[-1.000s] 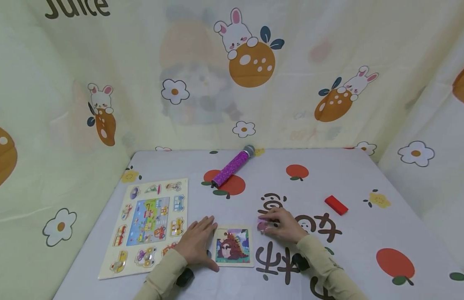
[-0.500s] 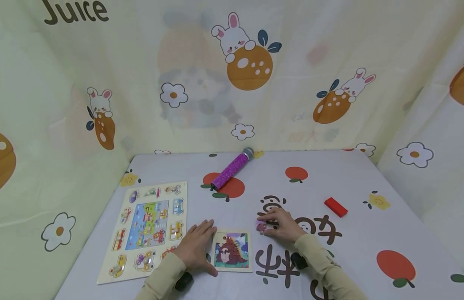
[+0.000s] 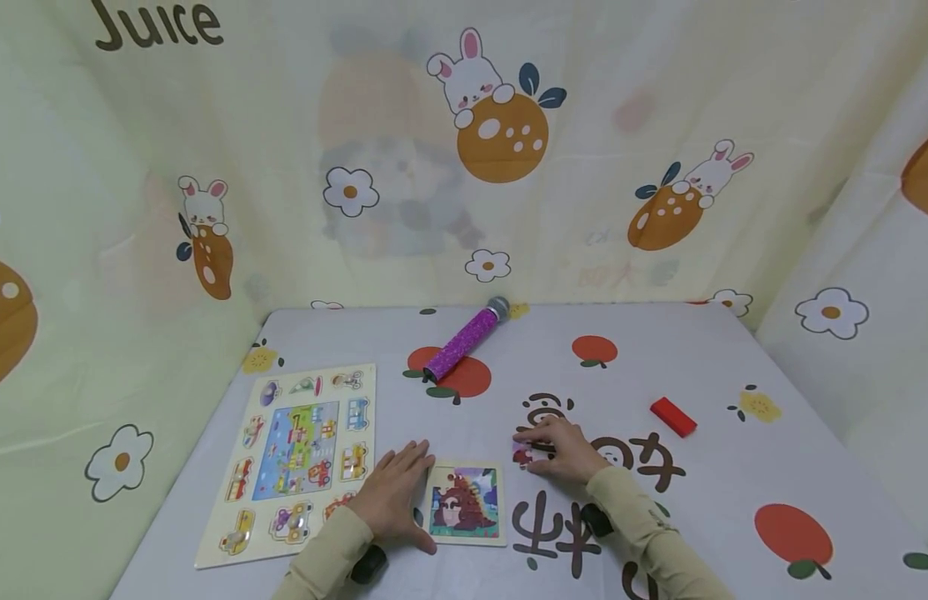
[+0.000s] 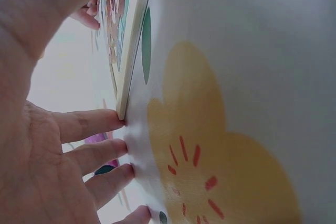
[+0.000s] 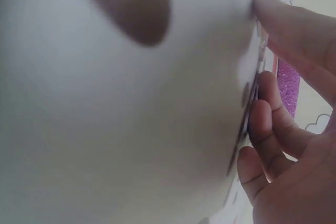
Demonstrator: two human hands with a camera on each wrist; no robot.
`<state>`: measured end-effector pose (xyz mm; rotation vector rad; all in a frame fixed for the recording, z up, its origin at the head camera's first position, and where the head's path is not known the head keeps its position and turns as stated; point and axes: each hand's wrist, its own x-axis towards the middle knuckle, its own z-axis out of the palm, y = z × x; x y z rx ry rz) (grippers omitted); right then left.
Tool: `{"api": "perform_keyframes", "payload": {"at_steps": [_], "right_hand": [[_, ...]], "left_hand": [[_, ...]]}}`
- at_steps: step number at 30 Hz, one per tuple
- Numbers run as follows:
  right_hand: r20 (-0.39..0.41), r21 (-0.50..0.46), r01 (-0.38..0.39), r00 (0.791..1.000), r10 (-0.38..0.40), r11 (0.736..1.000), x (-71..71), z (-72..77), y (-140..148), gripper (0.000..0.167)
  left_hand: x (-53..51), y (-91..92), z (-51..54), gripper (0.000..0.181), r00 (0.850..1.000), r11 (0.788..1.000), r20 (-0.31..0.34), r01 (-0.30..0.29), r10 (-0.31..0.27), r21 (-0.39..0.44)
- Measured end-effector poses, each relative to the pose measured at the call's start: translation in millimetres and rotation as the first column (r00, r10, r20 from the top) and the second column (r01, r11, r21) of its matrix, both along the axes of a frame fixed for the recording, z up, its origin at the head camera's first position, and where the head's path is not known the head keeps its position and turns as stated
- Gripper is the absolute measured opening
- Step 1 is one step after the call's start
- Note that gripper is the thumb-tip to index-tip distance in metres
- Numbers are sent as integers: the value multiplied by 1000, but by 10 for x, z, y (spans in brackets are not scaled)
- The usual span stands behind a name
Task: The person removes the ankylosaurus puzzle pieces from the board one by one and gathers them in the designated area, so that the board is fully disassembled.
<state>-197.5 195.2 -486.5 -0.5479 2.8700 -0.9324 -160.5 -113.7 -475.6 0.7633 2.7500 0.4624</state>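
The small square puzzle (image 3: 466,539) lies flat, showing a spiky brown animal picture in a pale wooden frame. My left hand (image 3: 394,497) rests at its left side with fingers spread; in the left wrist view a fingertip of the left hand (image 4: 68,145) touches the corner of the frame (image 4: 123,98). Right of the puzzle and apart from it, my right hand (image 3: 565,451) holds a small purple and red piece (image 3: 521,454) at the table surface between thumb and finger. From the right wrist, that hand (image 5: 299,145) hides most of the piece.
A larger wooden vehicle puzzle board (image 3: 232,467) lies on the left, close to my left hand. Behind the small puzzle is a purple glitter microphone (image 3: 464,342). A red block (image 3: 673,417) lies to the right. A printed curtain (image 3: 284,150) hangs behind the table.
The piece at my right fingertips has turned a little and shows more red. My left hand and the small puzzle keep their places; the head view has tilted slightly.
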Motion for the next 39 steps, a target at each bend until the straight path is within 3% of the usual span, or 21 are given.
{"api": "perform_keyframes", "payload": {"at_steps": [5,9,12,16,19,23,27,39], "right_hand": [[-11,-14,-24,1000,24,1000,23,51,-70,42],[-65,-17,-110,992,109,994,82,97,-230,36],[-49,0,-164,985,164,987,146,141,-404,29],[-33,75,-223,974,226,972,208,169,-630,25],[-70,143,-253,962,264,957,223,152,-759,25],[-85,197,-255,957,276,947,230,135,-876,28],[-34,234,-250,964,265,940,228,150,-940,30],[1,221,-242,969,248,945,197,193,-997,24]], "left_hand": [[-12,-5,-35,120,1000,1000,-2,5,-5,-2],[-19,-10,-52,120,1000,1000,-7,5,-5,-8],[-24,-10,-55,120,1000,1000,-7,5,-5,-6],[-26,-14,-47,120,999,1000,-30,18,-18,-9],[-20,-11,-37,120,999,1000,-45,23,-24,-11],[-6,6,-21,118,999,1000,-36,13,-14,-13],[-2,8,-21,118,1000,1000,-19,3,-3,-13],[-17,-6,-35,117,1000,1000,-13,4,-4,-9]]}}
